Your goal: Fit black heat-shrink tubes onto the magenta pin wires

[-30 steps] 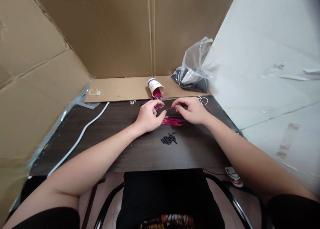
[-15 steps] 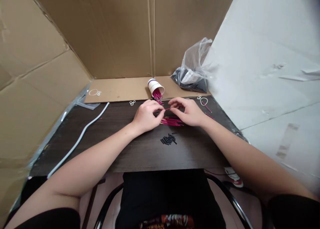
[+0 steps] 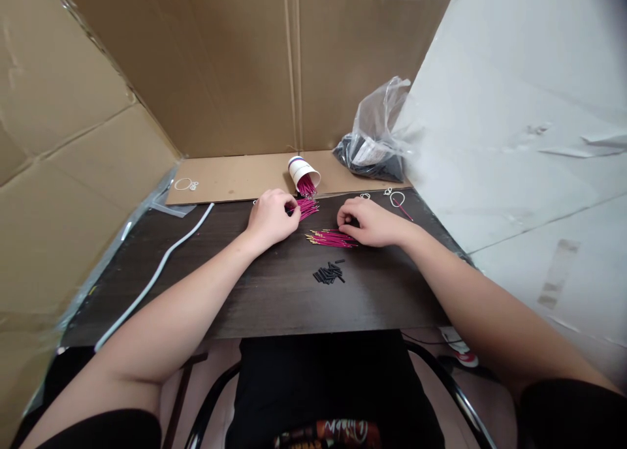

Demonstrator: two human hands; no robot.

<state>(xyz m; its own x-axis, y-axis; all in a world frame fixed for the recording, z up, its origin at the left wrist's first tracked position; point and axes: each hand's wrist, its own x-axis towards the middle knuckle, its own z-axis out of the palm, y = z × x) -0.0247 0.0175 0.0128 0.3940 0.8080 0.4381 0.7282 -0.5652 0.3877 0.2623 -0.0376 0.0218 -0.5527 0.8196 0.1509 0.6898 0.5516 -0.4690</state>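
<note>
**A:** What are the hands on?

**B:** Thin magenta wires with pale metal tips, all cut short and alike. The left hand [image 3: 271, 218] rests on the dark table [image 3: 210, 286], its fingers curled at one loose heap of these wires [image 3: 307, 207], which spills from a tipped paper cup [image 3: 304, 172]. Whether the fingers pinch a wire I cannot tell. The right hand [image 3: 369, 222] lies just beside a second, neater bundle of wires [image 3: 330, 239], fingers bent together and touching its right end; again the grip itself is hidden.

**A:** How many of each thing?

**B:** Two heaps of wires, each with too many strands to count. One cup, white with a dark band, lying on its side with more wires inside. One small pile of short black tubes [image 3: 330, 273] nearer the person, too tightly clustered to count. One clear plastic bag [image 3: 377, 139] of dark pieces at the back right. One long white cord [image 3: 151, 276] running along the left. One lone magenta wire beside a white ring [image 3: 399, 198] past the right hand. Cardboard walls [image 3: 235, 64] stand behind and to the left.
</note>
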